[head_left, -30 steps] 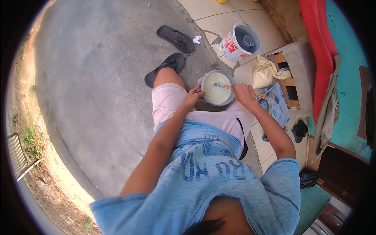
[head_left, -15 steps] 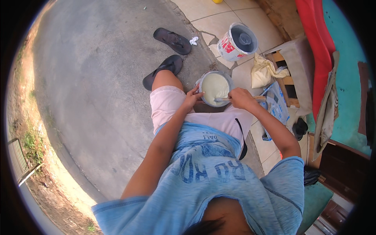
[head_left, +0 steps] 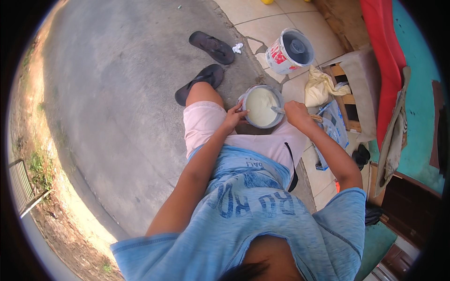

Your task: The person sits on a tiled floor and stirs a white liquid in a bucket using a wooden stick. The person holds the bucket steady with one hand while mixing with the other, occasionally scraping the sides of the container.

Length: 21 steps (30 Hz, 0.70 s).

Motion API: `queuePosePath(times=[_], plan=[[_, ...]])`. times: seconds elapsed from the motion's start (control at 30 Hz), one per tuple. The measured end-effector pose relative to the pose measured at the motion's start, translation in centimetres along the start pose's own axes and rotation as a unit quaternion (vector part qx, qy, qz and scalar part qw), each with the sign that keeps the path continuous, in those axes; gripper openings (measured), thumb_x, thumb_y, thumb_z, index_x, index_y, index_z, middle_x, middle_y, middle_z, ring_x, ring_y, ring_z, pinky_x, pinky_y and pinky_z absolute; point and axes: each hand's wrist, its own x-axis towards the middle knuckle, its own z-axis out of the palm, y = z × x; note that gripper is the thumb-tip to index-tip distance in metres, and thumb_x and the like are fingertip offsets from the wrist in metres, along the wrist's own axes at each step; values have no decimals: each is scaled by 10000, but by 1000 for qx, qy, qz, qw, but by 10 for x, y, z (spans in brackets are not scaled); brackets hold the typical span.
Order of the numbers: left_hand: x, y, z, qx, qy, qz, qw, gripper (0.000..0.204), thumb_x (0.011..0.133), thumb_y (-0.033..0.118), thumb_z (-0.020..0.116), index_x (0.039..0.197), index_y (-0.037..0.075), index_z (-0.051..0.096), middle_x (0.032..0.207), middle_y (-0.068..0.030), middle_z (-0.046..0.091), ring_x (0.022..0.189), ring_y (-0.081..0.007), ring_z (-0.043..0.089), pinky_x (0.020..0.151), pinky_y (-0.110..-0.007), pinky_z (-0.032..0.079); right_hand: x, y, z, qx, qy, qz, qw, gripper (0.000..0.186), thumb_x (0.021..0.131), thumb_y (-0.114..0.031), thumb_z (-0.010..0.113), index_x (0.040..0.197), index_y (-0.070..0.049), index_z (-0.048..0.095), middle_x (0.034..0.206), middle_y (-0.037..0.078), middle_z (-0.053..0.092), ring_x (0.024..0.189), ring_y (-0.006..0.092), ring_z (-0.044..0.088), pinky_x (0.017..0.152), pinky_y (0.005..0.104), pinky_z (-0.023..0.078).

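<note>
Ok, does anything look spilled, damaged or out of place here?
A crumpled white scrap lies on the concrete beside the farther black flip-flop, like stray litter, and the floor tiles by the white bucket have a jagged, broken edge. I see no spill around the pail of pale mixture.

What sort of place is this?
Probably outdoors, right beside a house or other building: rough concrete ground meets a tiled floor, and a sunlit strip of dirt with weeds runs along the left.
</note>
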Motion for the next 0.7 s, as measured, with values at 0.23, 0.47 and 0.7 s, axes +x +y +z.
queuePosePath(times=[0.23,0.47,0.7], plan=[[-6,9,4,22,-11,-10,1000,702,858,160,615,1435,61,227,1297,-147,469,1105,-257,530,866,-394,494,-11,1,14,172,20,-45,984,92,751,-76,604,807,-40,666,821,170,659,771,348,641,693,423,510],[1,-1,-2,4,-1,-2,1000,680,854,142,627,1434,152,273,1266,-126,498,961,-222,597,732,-328,535,-9,8,25,69,103,44,991,82,754,-63,570,782,-51,647,772,154,650,753,345,638,655,449,501],[-5,8,2,19,-14,-15,1000,679,863,157,607,1431,68,245,1310,-162,458,1093,-269,539,866,-398,494,-34,9,31,125,20,-25,992,95,760,-85,576,803,-43,650,760,177,642,753,356,633,709,459,493]])
